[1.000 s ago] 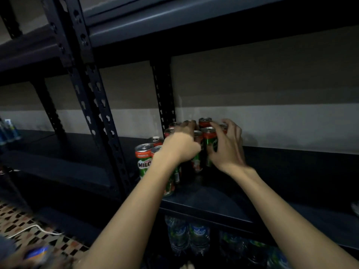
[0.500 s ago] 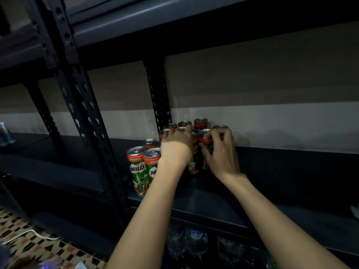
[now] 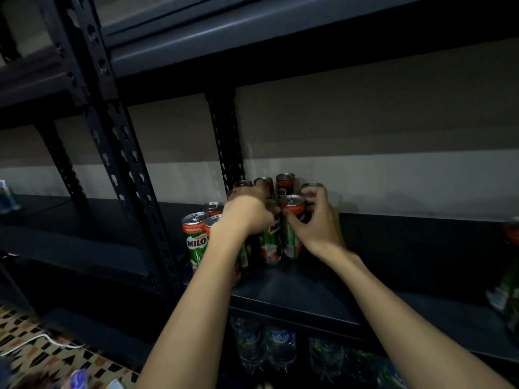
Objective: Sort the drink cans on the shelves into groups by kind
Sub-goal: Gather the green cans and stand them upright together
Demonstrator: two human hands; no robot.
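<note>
Several Milo cans (image 3: 198, 241) grouped at shelf (image 3: 295, 293) centre; left hand (image 3: 247, 217) and right hand (image 3: 318, 223) fingers curled on cans; stray cans (image 3: 508, 282) at 3 o'clock unsorted.

A stockroom: dark slotted-steel shelving (image 3: 295, 299), grouped Milo cans (image 3: 196, 242), bottled water (image 3: 280, 346) below

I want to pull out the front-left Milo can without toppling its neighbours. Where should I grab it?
Probably grip the front-left Milo can round its upright body below the red band, coming from the front and left: that side faces open shelf, while another can stands close on its right.
</note>
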